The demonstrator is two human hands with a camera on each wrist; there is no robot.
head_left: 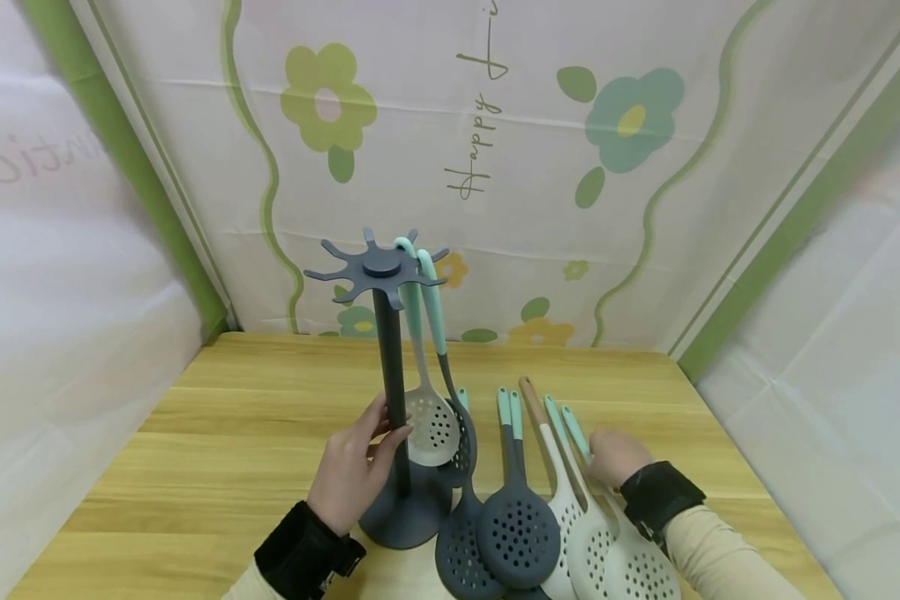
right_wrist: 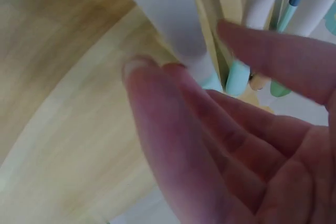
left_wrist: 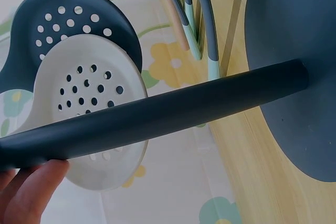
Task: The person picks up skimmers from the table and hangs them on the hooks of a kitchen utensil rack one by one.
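Note:
My left hand (head_left: 352, 471) grips the dark pole (head_left: 390, 350) of a utensil stand, thumb and fingers on either side of it. From the stand's spoked top (head_left: 381, 268) hang a white skimmer (head_left: 429, 450) and a dark perforated spoon (head_left: 470, 454), both with mint handles. Over at the right, my right hand (head_left: 618, 458) is at the mint handle (head_left: 576, 433) of the rightmost white skimmer (head_left: 645, 575). In the right wrist view its thumb stands apart from the loosely bent fingers (right_wrist: 173, 145), with the white shaft (right_wrist: 168, 14) just beyond the fingertips.
Between the hands lie dark skimmers (head_left: 519, 537), a white perforated utensil with a wooden handle (head_left: 528, 396) and another white skimmer (head_left: 588, 554). The stand's round base (head_left: 397, 533) sits on the wooden table (head_left: 217, 450). A flowered cloth (head_left: 525, 225) rises behind the table.

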